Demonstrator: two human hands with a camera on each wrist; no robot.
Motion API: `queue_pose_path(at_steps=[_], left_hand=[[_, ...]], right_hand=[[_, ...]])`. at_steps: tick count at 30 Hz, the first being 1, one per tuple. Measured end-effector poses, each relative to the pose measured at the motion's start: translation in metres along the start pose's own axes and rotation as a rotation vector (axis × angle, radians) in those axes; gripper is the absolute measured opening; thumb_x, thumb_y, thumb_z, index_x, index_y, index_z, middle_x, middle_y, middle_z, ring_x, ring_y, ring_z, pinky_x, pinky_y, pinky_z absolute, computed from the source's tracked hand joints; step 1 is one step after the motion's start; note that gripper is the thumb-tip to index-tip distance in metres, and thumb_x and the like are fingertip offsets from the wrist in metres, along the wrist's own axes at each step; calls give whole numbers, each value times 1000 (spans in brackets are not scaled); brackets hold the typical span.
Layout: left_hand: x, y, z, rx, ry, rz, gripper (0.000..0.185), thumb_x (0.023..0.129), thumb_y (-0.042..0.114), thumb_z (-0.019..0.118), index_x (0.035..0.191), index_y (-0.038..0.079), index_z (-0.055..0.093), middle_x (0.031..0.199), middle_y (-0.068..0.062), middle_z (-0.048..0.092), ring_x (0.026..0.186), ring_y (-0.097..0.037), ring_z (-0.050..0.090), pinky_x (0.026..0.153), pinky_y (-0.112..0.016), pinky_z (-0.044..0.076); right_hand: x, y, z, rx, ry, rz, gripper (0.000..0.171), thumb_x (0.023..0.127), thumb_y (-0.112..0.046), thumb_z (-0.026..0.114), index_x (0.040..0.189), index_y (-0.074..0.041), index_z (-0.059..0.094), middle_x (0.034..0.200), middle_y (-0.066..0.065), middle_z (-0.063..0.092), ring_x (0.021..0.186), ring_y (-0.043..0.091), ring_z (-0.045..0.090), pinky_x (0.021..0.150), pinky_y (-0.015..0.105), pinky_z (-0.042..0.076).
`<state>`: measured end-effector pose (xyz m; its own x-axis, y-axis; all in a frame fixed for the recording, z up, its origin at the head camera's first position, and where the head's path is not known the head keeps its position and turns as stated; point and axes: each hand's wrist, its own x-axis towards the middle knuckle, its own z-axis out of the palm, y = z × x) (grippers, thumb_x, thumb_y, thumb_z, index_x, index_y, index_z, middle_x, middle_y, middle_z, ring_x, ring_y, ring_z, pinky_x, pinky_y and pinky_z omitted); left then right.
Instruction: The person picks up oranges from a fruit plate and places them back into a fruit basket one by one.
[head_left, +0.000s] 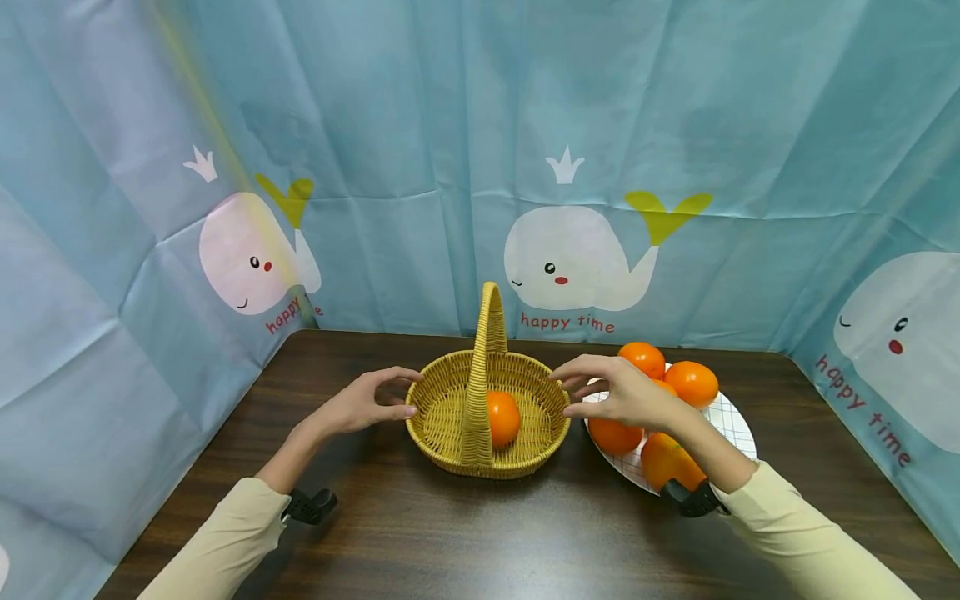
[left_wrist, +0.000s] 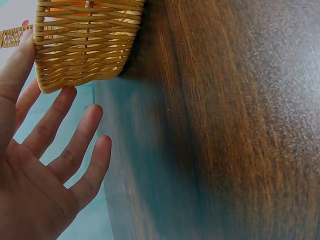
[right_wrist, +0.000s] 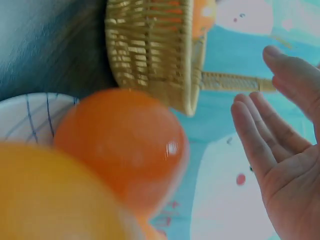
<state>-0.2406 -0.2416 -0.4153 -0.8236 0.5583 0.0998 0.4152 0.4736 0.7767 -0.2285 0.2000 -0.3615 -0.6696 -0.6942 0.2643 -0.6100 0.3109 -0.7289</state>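
At frame centre, the basket (head_left: 486, 412) sits between both spread grips: left hand (head_left: 365, 402) touching its rim, right hand (head_left: 619, 393) just beside.

Bright, even, diffuse lighting in the head view; no hard glare. Soft shadows on the dark surface (head_left: 480, 533) beneath the wicker basket (head_left: 487, 417) and under both forearms. Wide-angle bending at the frame edges, with a yellowish streak across the backdrop (head_left: 202, 125) at upper left. Left wrist view fairly sharp, wood grain legible, bluish sheen reflected on the surface. Right wrist view heavily blurred: near oranges (right_wrist: 120, 145) out of focus, small specular highlight on one.
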Motion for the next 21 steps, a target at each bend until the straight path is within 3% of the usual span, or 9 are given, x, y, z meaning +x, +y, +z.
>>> queue_pose_path(at_steps=[7,10,15,21], left_hand=[[1,-1,-1,-2,0,-3,54,94,19,76,142,3,56,138,-17,57,124,-43,52,94,-55,51],[0,-1,-1,-5,1,-5,54,95,19,76,142,4,56,138,-17,57,124,-41,52,95,-54,51],[0,-2,-1,-10,3,-10,53,95,19,76,142,4,56,138,-16,57,124,-38,53,94,-53,52],[0,-3,0,-7,4,-11,53,95,20,76,142,5,56,138,-16,57,125,-42,52,95,-56,50]], right_hand=[[-27,4,-24,28,90,-14,35,89,1,77,122,-9,70,117,4,69,98,31,70,82,37,58],[-39,6,-35,21,117,5,33,91,1,76,122,-9,70,116,5,69,98,33,70,82,36,58],[-57,7,-50,-37,160,77,31,92,-5,76,121,-12,70,117,11,69,101,24,69,84,30,57],[-80,14,-63,-92,212,124,31,93,-5,75,123,-12,69,117,9,69,100,19,69,83,28,57]])
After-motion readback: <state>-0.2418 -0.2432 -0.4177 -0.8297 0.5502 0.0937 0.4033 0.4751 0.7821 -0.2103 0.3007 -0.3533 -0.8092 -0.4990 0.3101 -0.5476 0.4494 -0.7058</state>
